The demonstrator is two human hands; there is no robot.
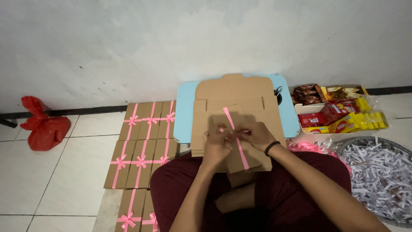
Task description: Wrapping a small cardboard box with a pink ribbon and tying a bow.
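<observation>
White tiled floor, scuffed grey-white wall with dark baseboard behind. Person sits cross-legged in dark red trousers, camera looking down at the lap.

At 9 o'clock, a red plastic bag [44, 127] lies knotted on the tiles, well apart from everything else. Moving right, toward 8 o'clock, rows of finished brown cardboard boxes with pink ribbon bows [146, 146] lie flat on the floor, edges touching, running from near the wall down to the bottom edge at 7 o'clock.

Center: a low light blue table [185, 109] stands against the wall at 12 o'clock, with flat unfolded cardboard sheets [234, 92] lying on it. Over the table's near edge and the lap sits a closed cardboard box [257, 161] with a pink ribbon [241, 150] running across its lid, 11 to 5 o'clock diagonal. Left hand [216, 144] pinches the ribbon on top of the box, fingers curled in; right hand [256, 134], black band on the wrist, pinches the same ribbon just beside it. Both hands meet at the box middle, fingertips close together; exact finger grip partly blurred.

At 2 o'clock, a white tray [305, 109] holds red, brown and yellow snack packets [343, 118]. At 4 o'clock, a round tray of white shredded paper [380, 176]; loose pink ribbon [307, 147] bunched just beside it.
</observation>
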